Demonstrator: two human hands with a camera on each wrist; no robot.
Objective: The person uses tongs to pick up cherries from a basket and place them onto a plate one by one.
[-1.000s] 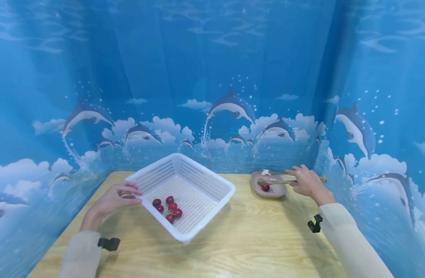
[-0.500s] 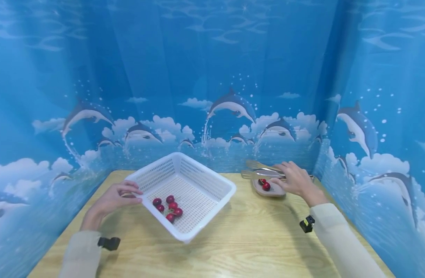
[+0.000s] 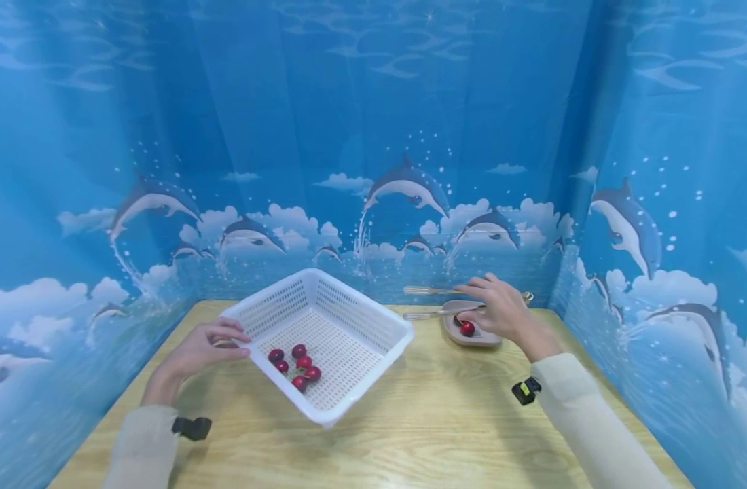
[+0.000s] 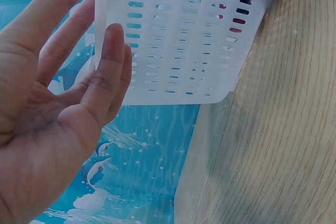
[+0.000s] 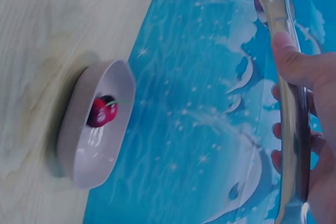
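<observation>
I had the right hand (image 3: 502,311) clamped around shiny metal tongs (image 5: 292,145), slotted tips apart; my left hand (image 3: 204,350) pinched the white, perforated basket (image 3: 362,311) holding glossy red cherries (image 3: 303,363).

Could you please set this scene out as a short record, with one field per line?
left hand: the left hand pinches the rim of a white perforated plastic basket
basket contents: six red cherries visible
right hand: the right hand holds long metal tongs
tong ends: apart, pointing toward the basket side
bowl: a small pinkish-beige rounded bowl, right of the basket
bowl contents: two dark-red cherries visible
surface: pale wood-grain table
backdrop: blue dolphin-print curtain
</observation>
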